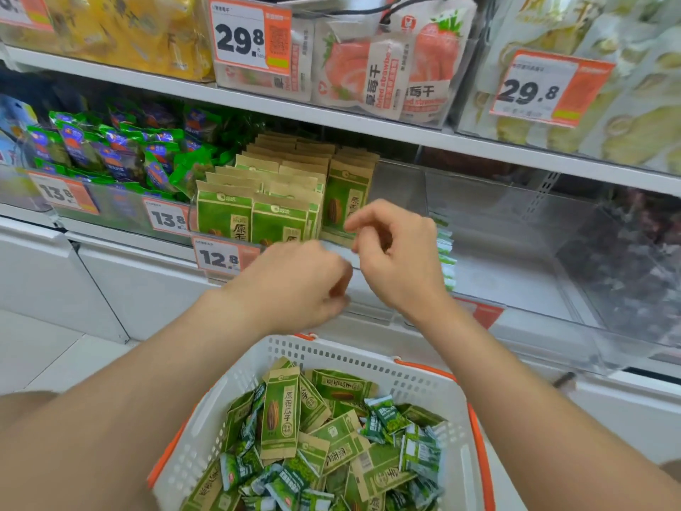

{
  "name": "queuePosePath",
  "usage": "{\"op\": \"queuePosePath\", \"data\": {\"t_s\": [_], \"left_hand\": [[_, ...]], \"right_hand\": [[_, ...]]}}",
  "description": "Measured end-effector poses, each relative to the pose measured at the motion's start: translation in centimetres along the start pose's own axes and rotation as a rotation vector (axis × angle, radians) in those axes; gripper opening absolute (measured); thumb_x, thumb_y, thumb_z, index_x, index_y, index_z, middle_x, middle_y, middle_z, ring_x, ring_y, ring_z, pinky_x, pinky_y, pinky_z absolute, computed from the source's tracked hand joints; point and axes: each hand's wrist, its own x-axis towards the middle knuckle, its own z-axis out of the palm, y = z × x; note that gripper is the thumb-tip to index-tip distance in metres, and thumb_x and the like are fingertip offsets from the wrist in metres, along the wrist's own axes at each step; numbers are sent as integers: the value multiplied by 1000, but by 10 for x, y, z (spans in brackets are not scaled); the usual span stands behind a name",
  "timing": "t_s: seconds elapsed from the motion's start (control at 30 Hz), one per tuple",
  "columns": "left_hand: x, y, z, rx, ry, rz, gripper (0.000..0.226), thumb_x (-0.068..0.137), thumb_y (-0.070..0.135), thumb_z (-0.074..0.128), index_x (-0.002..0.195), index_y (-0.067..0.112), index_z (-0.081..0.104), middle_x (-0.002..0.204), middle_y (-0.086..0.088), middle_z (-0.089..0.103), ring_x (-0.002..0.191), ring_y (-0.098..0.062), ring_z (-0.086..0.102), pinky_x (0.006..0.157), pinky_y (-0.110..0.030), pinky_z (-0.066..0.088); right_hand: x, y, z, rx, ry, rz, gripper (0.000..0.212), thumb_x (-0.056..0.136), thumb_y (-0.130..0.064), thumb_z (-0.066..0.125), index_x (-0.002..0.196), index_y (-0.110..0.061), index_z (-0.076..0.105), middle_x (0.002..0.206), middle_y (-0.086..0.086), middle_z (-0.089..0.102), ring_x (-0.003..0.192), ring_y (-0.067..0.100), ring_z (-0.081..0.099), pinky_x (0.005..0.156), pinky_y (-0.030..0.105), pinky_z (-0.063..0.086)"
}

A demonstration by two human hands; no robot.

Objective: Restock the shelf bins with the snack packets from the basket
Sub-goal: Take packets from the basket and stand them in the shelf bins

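A white basket point(350, 359) with orange handles sits low in front of me. It holds several kraft-and-green seed packets point(280, 418) mixed with small green-and-white packets point(420, 455). On the middle shelf, a bin holds upright rows of the same kraft-and-green packets point(258, 201). My left hand point(294, 282) hovers at that bin's front edge, fingers curled under, with nothing visible in it. My right hand point(398, 252) is just to its right, thumb and forefinger apart and empty. Behind it, a short row of small green-and-white packets point(446, 260) stands at the left side of a clear bin point(516, 252).
Green-and-purple packets point(110, 153) fill the bin to the left. Dried strawberry bags point(387, 68) hang over the upper shelf. A 12.8 price tag point(217, 258) fronts the seed bin. A bin of dark packets point(626, 271) is at far right, and white cabinets point(147, 289) are below.
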Motion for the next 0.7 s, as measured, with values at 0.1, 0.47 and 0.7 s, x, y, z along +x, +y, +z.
{"op": "queuePosePath", "data": {"t_s": [0.1,0.47,0.7], "left_hand": [[-8,23,23,-32,-297,102,15,94,42,60,93,29,67,76,10,56,89,-22,65,74,-35,55],[-47,117,108,111,-771,396,21,100,28,54,107,14,69,96,-8,65,83,-32,67,63,-38,53],[-60,137,140,172,-845,489,15,101,20,52,94,11,62,80,-4,56,65,-22,57,57,-38,52]], "right_hand": [[-42,18,-21,-12,-45,4,20,81,-8,55,79,-18,72,53,-5,59,46,13,53,51,25,38],[-212,97,-32,-771,-1362,129,12,83,-11,59,92,-16,64,88,7,62,82,31,64,65,38,58],[-304,120,-14,-868,-1630,-41,35,89,-4,70,122,-9,60,112,9,64,96,31,65,76,43,59]]}}
